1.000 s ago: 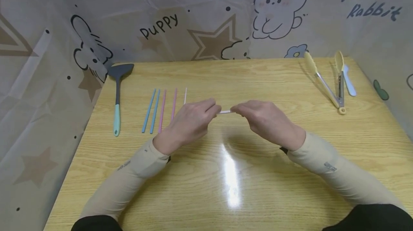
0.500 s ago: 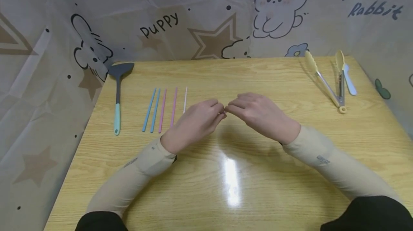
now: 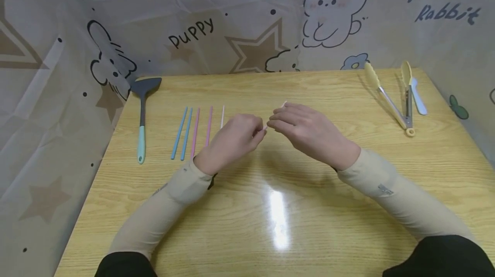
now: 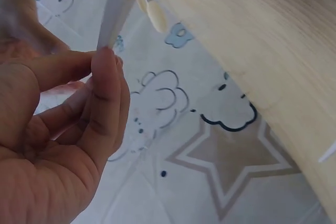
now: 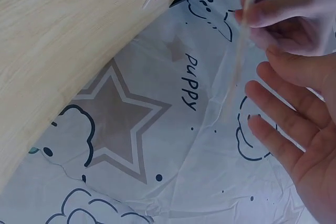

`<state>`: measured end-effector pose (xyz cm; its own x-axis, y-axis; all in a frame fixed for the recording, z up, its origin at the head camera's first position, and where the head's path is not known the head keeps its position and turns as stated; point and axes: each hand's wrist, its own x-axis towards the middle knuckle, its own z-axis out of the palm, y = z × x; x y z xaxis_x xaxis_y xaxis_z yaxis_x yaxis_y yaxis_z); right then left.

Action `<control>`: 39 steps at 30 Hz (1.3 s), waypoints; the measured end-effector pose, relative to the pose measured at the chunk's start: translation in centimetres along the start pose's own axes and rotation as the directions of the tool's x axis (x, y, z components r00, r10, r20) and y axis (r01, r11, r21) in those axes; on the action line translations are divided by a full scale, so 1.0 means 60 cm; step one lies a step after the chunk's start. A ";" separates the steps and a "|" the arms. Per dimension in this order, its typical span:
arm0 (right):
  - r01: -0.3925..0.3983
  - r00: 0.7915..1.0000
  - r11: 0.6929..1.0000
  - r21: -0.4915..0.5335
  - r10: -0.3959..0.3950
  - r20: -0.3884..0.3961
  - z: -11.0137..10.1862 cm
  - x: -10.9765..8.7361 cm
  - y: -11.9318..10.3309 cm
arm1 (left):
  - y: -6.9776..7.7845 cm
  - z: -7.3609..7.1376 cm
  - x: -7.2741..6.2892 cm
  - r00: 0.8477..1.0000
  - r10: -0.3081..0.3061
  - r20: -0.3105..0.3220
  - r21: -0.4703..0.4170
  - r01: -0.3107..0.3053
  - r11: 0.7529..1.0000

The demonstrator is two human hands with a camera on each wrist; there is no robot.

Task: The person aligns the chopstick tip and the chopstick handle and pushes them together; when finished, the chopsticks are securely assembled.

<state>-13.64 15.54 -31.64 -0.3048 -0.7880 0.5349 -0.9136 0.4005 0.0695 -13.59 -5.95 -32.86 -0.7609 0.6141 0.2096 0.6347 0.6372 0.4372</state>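
Observation:
My left hand [image 3: 236, 135] pinches a thin white straw-like stick [image 4: 115, 14] between thumb and fingertips. The stick points up and away in the left wrist view, while the right wrist view shows it slanting and blurred. Close beside it is my right hand [image 5: 304, 119], fingers spread and apart from the stick. From the head, the right hand hides most of the stick, with one tip poking out past the fingers. On the table to the left lies a row of similar sticks: blue [image 3: 179, 133], pink [image 3: 195, 133] and one white stick [image 3: 222, 116], partly behind the left hand.
A spatula [image 3: 141, 118] with a mint handle lies at the left table edge. Tongs [image 3: 394, 109] with cream tips stand open at the back right, beside a light blue utensil [image 3: 419, 98]. A printed cloth [image 3: 247, 19] hangs behind the table [image 3: 247, 225].
The stick, earlier stretched level between both hands, has swung to point up and away. The right hand has come nearer the left, and its fingers have let go and spread.

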 end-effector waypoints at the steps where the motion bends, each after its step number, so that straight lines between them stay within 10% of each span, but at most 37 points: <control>1: -0.002 1.000 1.000 0.008 0.002 -0.010 0.000 -0.001 0.001 | -0.005 0.000 0.002 1.000 -0.024 0.011 -0.007 0.024 1.000; 7: -0.008 1.000 0.999 0.045 0.010 -0.030 0.002 -0.009 0.001 | -0.046 0.004 0.014 0.983 -0.175 0.055 -0.029 0.176 0.984; 14: -0.003 1.000 0.998 0.068 0.005 -0.028 0.009 -0.016 -0.002 | -0.095 0.016 0.021 0.903 -0.406 0.143 -0.060 0.418 0.907; 27: -0.032 0.999 0.997 0.074 0.030 0.032 0.011 -0.016 -0.012 | -0.147 0.026 0.026 0.803 -0.543 0.244 -0.013 0.563 0.826; 39: -0.030 0.997 0.993 0.118 0.020 0.081 0.004 -0.012 -0.024 | -0.144 0.021 0.025 0.758 -0.591 0.275 -0.031 0.622 0.783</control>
<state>-12.18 15.41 -32.35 -0.3437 -0.8149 0.4667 -0.9296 0.3657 -0.0461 -20.01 -9.95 -37.44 -0.9151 0.2167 -0.3401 0.0196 0.8662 0.4993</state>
